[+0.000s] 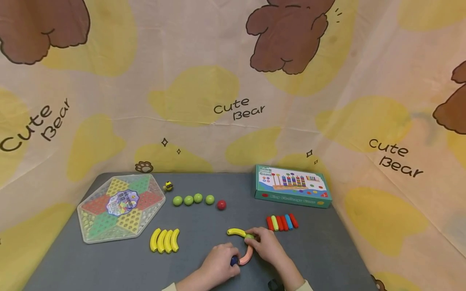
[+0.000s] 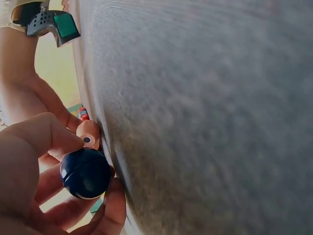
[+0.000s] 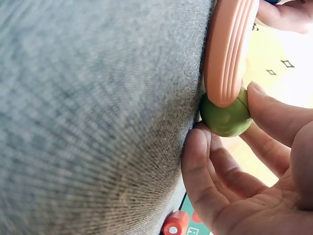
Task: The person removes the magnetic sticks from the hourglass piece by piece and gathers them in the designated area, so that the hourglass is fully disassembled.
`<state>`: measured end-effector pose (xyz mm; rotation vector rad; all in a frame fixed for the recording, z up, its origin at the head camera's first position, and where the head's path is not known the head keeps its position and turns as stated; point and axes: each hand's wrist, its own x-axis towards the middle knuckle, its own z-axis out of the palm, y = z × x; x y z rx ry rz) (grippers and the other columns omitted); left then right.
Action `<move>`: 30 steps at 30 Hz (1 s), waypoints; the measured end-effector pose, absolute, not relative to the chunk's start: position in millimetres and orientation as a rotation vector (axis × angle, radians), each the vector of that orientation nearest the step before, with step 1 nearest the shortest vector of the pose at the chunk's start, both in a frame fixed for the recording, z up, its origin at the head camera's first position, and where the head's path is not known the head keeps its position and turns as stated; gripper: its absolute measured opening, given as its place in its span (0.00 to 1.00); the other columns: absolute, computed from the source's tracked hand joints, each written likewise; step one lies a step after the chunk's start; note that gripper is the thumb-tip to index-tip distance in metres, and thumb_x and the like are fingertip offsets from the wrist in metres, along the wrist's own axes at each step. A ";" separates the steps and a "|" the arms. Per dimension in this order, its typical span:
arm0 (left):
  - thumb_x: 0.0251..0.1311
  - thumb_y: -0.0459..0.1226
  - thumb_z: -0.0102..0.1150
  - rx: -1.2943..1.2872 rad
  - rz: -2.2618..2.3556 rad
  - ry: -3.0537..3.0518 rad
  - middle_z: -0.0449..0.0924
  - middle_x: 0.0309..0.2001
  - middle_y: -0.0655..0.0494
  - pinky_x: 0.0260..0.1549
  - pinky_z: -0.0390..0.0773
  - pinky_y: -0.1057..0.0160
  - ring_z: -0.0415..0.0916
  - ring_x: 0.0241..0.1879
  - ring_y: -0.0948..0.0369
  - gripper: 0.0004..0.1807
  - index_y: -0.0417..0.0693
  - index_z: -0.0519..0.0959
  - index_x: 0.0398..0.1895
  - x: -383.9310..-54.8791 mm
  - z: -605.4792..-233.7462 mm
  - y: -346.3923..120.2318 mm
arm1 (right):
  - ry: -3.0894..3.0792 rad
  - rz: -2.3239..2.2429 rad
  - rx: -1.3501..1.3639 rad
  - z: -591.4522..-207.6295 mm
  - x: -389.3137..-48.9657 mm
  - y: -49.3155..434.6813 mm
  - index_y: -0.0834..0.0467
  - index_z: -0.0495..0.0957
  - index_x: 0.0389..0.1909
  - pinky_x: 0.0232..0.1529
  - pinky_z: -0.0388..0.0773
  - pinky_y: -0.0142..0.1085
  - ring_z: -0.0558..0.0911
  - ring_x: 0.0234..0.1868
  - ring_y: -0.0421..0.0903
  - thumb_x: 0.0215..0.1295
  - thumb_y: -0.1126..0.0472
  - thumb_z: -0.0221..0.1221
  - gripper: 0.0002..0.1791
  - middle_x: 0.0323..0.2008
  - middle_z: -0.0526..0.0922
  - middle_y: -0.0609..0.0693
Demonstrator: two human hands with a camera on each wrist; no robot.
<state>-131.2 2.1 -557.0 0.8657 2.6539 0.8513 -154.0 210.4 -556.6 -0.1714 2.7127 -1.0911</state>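
My left hand (image 1: 219,262) grips a dark blue ball (image 2: 86,173) between thumb and fingers, low over the table. Beside that ball is the end of a curved salmon-pink stick (image 1: 246,256), its end face with a small dark dot turned toward the ball. The stick's other end meets a green ball (image 3: 226,116). My right hand (image 1: 268,245) pinches this green ball with thumb and fingers. From the same ball a curved yellow stick (image 1: 236,232) runs off to the left in the head view.
Several yellow curved sticks (image 1: 164,241) lie in a row at left. Behind are green balls (image 1: 188,200), a red ball (image 1: 221,205) and a bee figure (image 1: 168,186). A hexagonal game board (image 1: 145,210) lies far left; short coloured sticks (image 1: 279,223) and a game box (image 1: 291,198) are at right.
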 end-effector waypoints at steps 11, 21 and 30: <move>0.54 0.41 0.72 0.776 0.936 2.708 0.78 0.40 0.60 0.40 0.82 0.56 0.79 0.37 0.62 0.17 0.50 0.86 0.48 -151.5 -541.9 -9.1 | 2.721 -1.101 -0.172 -558.5 -154.7 211.9 0.53 0.86 0.49 0.37 0.78 0.38 0.78 0.36 0.41 0.67 0.52 0.66 0.14 0.41 0.84 0.48; 0.55 0.39 0.74 0.703 1.053 2.754 0.82 0.41 0.55 0.39 0.83 0.59 0.79 0.38 0.61 0.17 0.46 0.81 0.46 -186.9 -527.7 -13.8 | 2.723 -1.102 -0.173 -558.3 -154.5 210.9 0.54 0.86 0.49 0.35 0.77 0.36 0.76 0.34 0.41 0.66 0.52 0.67 0.15 0.39 0.83 0.47; 0.55 0.36 0.75 0.670 1.215 2.852 0.82 0.41 0.53 0.38 0.81 0.59 0.78 0.37 0.60 0.17 0.47 0.82 0.48 -234.9 -514.0 -11.8 | 2.728 -1.090 -0.153 -556.6 -152.6 208.4 0.53 0.86 0.49 0.36 0.77 0.38 0.76 0.34 0.42 0.66 0.52 0.67 0.14 0.39 0.83 0.48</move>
